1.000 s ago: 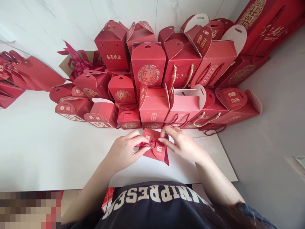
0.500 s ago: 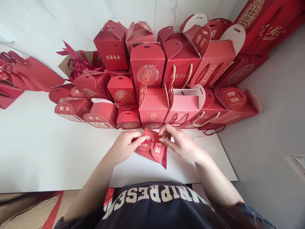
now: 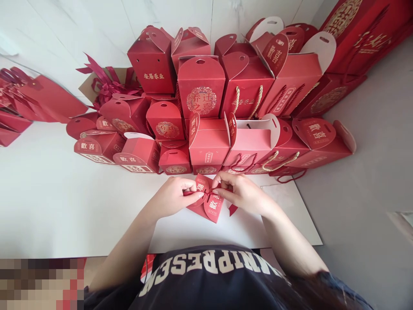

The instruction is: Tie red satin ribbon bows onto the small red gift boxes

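Note:
A small red gift box (image 3: 209, 206) with gold characters on its rounded flaps stands on the white table (image 3: 64, 206) right in front of me. My left hand (image 3: 174, 199) pinches a red ribbon (image 3: 190, 193) at the box's left top. On the other side, my right hand (image 3: 240, 193) pinches the ribbon's other end at the top of the box. A ribbon tail (image 3: 232, 209) hangs out below my right hand. Both hands have their fingers closed.
Several assembled red gift boxes (image 3: 206, 142) with flaps and rope handles are stacked in rows behind the small box. A cardboard box of red ribbons (image 3: 103, 84) sits at the back left. Flat red boxes (image 3: 19, 107) lie far left. Grey floor (image 3: 371, 181) lies to the right.
Both hands have drawn closer together over the box top, pulling the ribbon. The box has turned slightly and a ribbon tail now shows below my right hand.

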Tool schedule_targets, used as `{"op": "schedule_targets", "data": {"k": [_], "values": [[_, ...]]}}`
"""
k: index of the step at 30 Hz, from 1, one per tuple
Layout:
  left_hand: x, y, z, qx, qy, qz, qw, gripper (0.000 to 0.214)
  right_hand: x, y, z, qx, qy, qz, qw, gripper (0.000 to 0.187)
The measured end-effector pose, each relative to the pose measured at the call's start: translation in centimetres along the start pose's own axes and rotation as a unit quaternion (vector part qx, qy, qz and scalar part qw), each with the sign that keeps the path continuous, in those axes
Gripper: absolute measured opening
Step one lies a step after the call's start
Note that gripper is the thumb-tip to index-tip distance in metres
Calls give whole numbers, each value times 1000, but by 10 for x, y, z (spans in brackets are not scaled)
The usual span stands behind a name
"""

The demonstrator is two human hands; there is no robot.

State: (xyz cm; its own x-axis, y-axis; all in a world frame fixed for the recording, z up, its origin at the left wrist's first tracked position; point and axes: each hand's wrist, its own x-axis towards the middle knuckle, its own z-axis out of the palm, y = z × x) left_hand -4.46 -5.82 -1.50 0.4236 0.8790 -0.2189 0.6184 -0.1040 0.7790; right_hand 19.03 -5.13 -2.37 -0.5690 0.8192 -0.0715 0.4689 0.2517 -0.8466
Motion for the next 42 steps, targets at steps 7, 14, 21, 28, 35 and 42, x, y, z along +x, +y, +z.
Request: {"op": "schedule_targets", "data": {"k": [7,14,21,28,35,42], "values": [[3,-3,-2,-6,-40,-29,999,42,2,1,3,-13,7,-3,1000,7],[2,-17,-27,-137,-192,-89,968,38,-2,6,-3,3,12,20,1000,4],[-1,-28,-41,-197,-231,14,953,29,-4,15,-17,167,-65,35,983,11],[17,-20,-29,-126,-173,229,950,17,3,23,-13,166,-54,42,984,12],[35,-30,-13,-181,-138,226,947,14,3,27,-14,184,-49,51,980,14],[32,-28,-6,-140,-64,136,979,20,4,45,-14,310,-60,86,945,27]]}}
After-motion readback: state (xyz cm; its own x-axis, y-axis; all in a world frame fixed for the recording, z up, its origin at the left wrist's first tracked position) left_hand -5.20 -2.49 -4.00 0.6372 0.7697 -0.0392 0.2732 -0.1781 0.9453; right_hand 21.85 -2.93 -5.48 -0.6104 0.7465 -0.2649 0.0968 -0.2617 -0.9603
